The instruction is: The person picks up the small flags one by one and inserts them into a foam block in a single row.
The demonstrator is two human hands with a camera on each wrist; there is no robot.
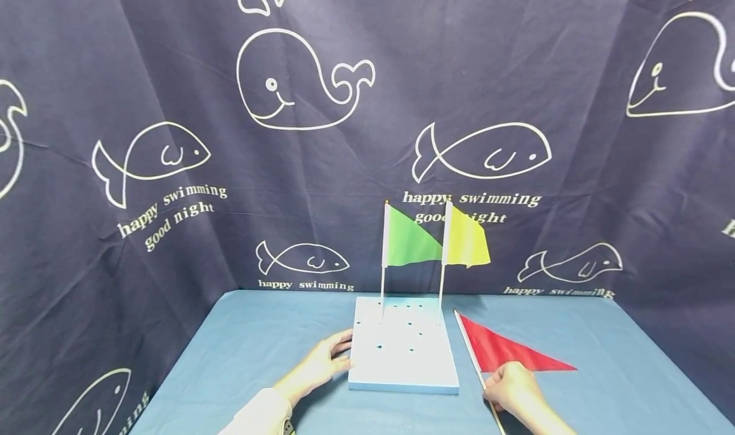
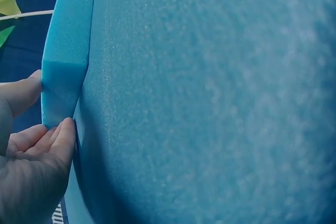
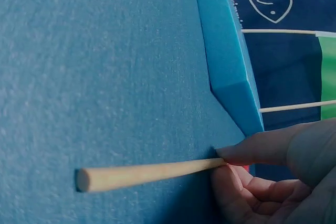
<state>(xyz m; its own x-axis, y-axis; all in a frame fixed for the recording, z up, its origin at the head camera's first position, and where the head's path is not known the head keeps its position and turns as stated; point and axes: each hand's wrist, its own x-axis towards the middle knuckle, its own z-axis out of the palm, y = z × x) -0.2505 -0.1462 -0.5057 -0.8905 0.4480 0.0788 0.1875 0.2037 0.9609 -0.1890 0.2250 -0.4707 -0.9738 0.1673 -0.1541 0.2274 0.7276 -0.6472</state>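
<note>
A white-topped foam board with small holes lies flat on the table, its sides blue. My left hand rests against the board's left edge, thumb and fingertips touching its side near a corner. Between thumb and fingers, my right hand pinches the pale wooden stick of a red triangular flag, to the right of the board. The flag's tip points away from me, and its stick slants toward the table's front. A green flag and a yellow flag stand upright in the board.
A blue cloth covers the table. Behind and at both sides hangs a dark curtain printed with white whales, fish and lettering. The two standing flags rise at the board's back half, to the left of the red one.
</note>
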